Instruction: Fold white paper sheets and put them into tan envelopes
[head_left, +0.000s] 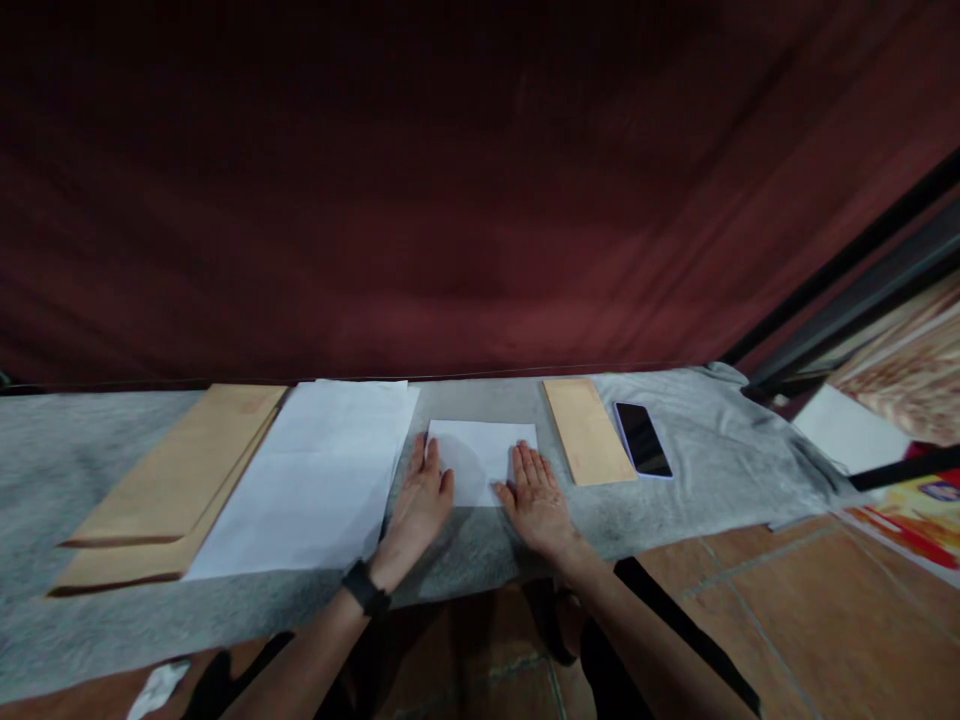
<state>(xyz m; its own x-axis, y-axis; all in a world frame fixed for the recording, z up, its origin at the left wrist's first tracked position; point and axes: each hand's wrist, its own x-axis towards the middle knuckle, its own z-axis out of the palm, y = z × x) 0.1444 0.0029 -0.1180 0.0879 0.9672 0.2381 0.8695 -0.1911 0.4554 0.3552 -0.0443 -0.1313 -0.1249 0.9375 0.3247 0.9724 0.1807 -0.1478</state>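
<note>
A small folded white sheet (480,450) lies on the grey cloth (705,470) in the middle of the table. My left hand (418,510) rests flat at its left edge, fingers stretched out and touching the paper. My right hand (536,497) lies flat at its lower right corner, fingers together and extended onto the sheet. Neither hand holds anything. A dark band sits on my left wrist.
A stack of white paper (315,480) lies left of my hands, with large brown envelopes (169,480) further left. On the right lie a small brown envelope (587,430) and a black phone (642,438). A dark red curtain hangs behind. Tiled floor shows below.
</note>
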